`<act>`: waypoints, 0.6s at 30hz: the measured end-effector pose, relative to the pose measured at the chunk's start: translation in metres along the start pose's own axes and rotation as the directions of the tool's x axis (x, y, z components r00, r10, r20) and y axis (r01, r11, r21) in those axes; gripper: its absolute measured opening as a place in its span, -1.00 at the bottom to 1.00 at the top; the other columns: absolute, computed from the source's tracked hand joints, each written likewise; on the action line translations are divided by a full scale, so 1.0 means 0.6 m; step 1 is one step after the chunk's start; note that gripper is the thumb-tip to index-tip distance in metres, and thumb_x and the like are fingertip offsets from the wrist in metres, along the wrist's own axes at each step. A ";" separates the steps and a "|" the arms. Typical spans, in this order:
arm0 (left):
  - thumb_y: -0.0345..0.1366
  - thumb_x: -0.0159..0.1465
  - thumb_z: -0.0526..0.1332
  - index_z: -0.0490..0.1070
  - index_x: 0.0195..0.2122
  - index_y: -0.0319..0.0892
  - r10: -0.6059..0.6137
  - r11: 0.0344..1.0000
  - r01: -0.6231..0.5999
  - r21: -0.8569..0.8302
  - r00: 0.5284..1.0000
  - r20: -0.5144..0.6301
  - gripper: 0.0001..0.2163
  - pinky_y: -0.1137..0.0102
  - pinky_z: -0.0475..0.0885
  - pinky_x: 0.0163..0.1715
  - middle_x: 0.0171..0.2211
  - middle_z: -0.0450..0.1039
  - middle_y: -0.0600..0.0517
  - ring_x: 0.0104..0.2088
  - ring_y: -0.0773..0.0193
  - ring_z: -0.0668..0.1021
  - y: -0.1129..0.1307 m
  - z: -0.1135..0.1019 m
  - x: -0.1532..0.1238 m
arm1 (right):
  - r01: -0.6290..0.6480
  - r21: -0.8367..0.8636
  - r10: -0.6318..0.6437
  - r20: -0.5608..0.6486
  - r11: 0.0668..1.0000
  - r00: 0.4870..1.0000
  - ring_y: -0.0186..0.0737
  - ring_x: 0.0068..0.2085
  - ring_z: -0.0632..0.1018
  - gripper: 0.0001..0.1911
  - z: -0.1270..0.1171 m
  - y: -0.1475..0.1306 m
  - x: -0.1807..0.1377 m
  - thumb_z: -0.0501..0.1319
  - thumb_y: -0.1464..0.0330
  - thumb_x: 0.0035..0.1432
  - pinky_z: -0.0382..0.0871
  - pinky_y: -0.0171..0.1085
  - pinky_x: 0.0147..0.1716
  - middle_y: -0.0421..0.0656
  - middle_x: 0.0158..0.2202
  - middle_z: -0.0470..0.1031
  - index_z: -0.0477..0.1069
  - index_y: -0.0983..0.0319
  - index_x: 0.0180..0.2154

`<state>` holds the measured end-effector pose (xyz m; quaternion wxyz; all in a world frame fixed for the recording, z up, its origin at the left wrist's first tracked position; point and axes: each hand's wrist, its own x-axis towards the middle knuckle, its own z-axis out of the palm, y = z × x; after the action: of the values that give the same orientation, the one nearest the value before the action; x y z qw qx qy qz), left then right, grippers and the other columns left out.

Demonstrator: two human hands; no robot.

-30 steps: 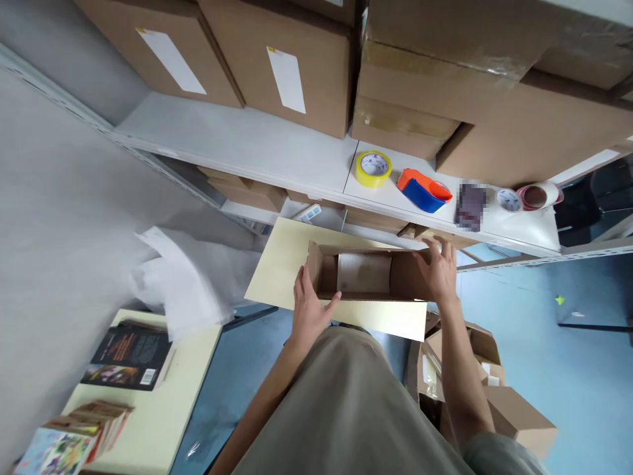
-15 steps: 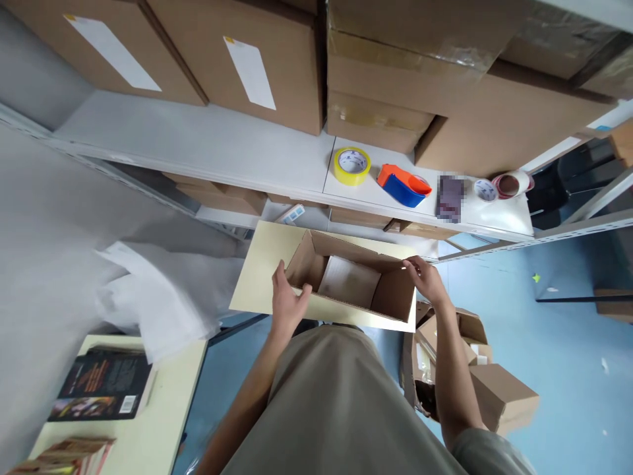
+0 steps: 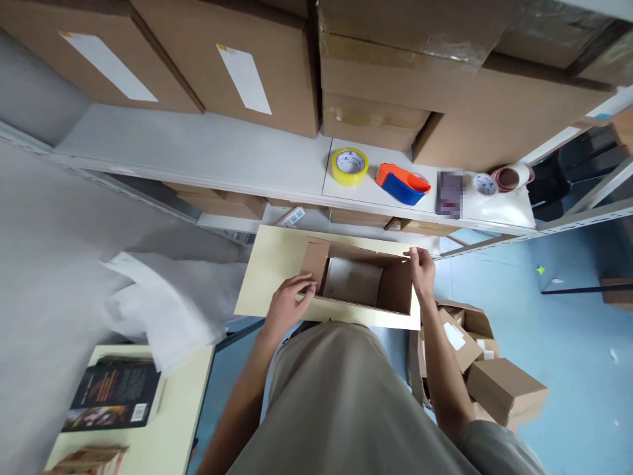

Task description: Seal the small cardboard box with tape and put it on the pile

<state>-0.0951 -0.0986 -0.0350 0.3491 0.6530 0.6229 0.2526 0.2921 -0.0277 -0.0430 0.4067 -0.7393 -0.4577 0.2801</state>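
- On the bench [image 3: 267,274]: box [image 3: 368,258], top open, pale bottom visible, long side roughly parallel to the shelf [image 3: 208,145].
- Left hand [image 3: 291,300]: fingers bent, touching the box's left end at the near side. Grip: contact seen; cannot tell whether it grasps the wall or only rests on it.
- Right hand [image 3: 422,270]: at the box's far right corner, fingertips at the rim. Grip: cannot tell whether clenched on the cardboard.
- Shelf, front edge, left to right: yellow tape [image 3: 350,166], orange-and-blue dispenser [image 3: 403,185], a pixelated item, more rolls. Cartons [image 3: 370,72] behind them.
- Lower left: side bench [image 3: 185,396] with dark book [image 3: 111,394]; white sheeting [image 3: 163,303] near it.
- Floor, right: boxes [image 3: 507,386] in a heap.
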 end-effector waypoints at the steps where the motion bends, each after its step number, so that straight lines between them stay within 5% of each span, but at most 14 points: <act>1: -0.04 0.52 0.19 0.72 -0.04 0.00 0.005 1.000 -0.005 0.003 1.000 0.023 -0.69 0.06 0.53 0.38 0.22 0.68 -0.04 0.27 -0.01 0.65 -0.002 -0.003 0.001 | -0.017 0.046 0.017 0.002 0.999 1.000 -0.02 -0.16 0.66 -0.28 -0.008 0.000 -0.008 0.14 -0.30 0.38 0.60 -0.07 -0.14 0.11 0.05 0.74 0.58 0.22 -0.05; 4: 0.03 0.52 0.18 0.70 0.08 0.00 0.010 1.000 -0.011 0.014 0.998 0.065 -0.64 0.03 0.50 0.41 0.27 0.65 -0.05 0.32 -0.03 0.62 -0.010 -0.009 0.000 | -0.102 0.179 0.079 0.130 0.979 0.988 -0.10 -0.20 0.68 -0.29 -0.050 0.013 -0.026 0.22 -0.23 0.39 0.65 -0.12 -0.29 0.15 0.32 0.61 0.52 0.19 0.21; 9: 0.05 0.50 0.19 0.68 0.09 0.01 0.033 0.999 -0.034 0.005 0.997 0.064 -0.63 -0.02 0.50 0.41 0.28 0.64 -0.07 0.33 -0.06 0.61 -0.021 -0.005 -0.011 | -0.104 0.247 0.000 0.387 0.963 0.922 -0.15 -0.14 0.68 -0.08 -0.098 0.060 -0.045 0.48 -0.01 0.22 0.75 -0.07 -0.21 0.15 0.51 0.40 0.31 0.05 0.50; 13: 0.04 0.49 0.21 0.66 0.06 0.02 0.051 0.999 -0.050 -0.018 0.997 0.051 -0.66 -0.05 0.50 0.42 0.30 0.63 -0.07 0.32 -0.06 0.62 -0.026 -0.002 -0.017 | -0.060 0.241 -0.044 0.407 0.969 0.912 -0.25 -0.28 0.62 -0.10 -0.081 0.082 -0.044 0.42 0.06 0.23 0.71 -0.11 -0.28 0.19 0.46 0.47 0.32 0.09 0.52; 18: 0.04 0.49 0.21 0.66 0.07 0.01 0.047 0.998 -0.043 -0.042 0.994 0.095 -0.66 -0.07 0.48 0.45 0.35 0.59 -0.08 0.36 -0.06 0.60 -0.027 -0.007 -0.033 | -0.054 0.220 -0.055 0.463 0.974 0.885 -0.22 -0.22 0.64 -0.21 -0.093 0.080 -0.040 0.42 0.05 0.28 0.68 -0.11 -0.22 0.13 0.46 0.47 0.42 0.08 0.46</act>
<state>-0.1107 -0.1177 -0.0429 0.3856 0.6711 0.5855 0.2411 0.3470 -0.0805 -0.0546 0.3665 -0.5989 -0.5072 0.4997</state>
